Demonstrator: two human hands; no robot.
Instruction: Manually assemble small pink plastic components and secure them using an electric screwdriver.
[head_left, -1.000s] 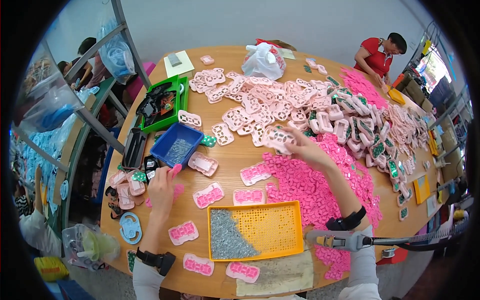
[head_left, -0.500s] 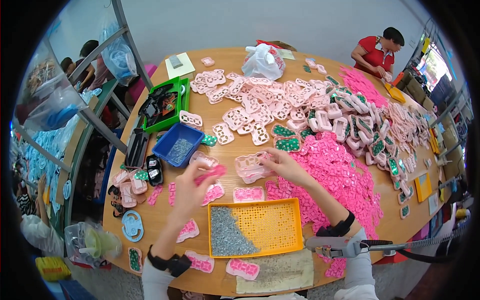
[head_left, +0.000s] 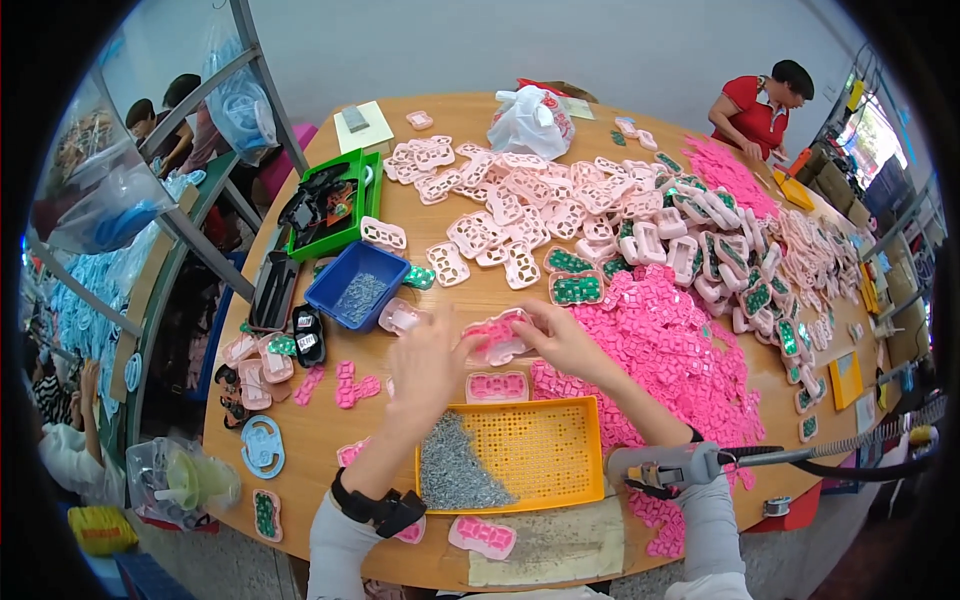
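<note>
Between my hands, over the table behind the yellow tray, is a pale pink plastic casing (head_left: 513, 349) with a bright pink button pad (head_left: 494, 333) lying in it. My right hand (head_left: 556, 338) pinches the right end of the casing. At the left end, the thumb and fingers of my left hand (head_left: 428, 360) are closed on the pad's edge; the back of the hand partly hides the fingertips. Another casing with a pink pad (head_left: 497, 387) lies just below. The yellow tray (head_left: 598, 440), with small silver screws (head_left: 455, 470) heaped at its left, stands near me.
Bright pink pads (head_left: 670, 360) are heaped to the right. Pale pink casings (head_left: 520, 190) and casings with green boards (head_left: 575, 288) cover the far side. A blue bin (head_left: 320, 305) and green tray (head_left: 372, 200) stand left. An electric screwdriver (head_left: 665, 468) hangs by my right forearm. A co-worker (head_left: 750, 115) sits far right.
My left hand has moved right and brought the bright pink pad to the casing, where it now lies inside. My right hand still holds the casing, which has tilted slightly.
</note>
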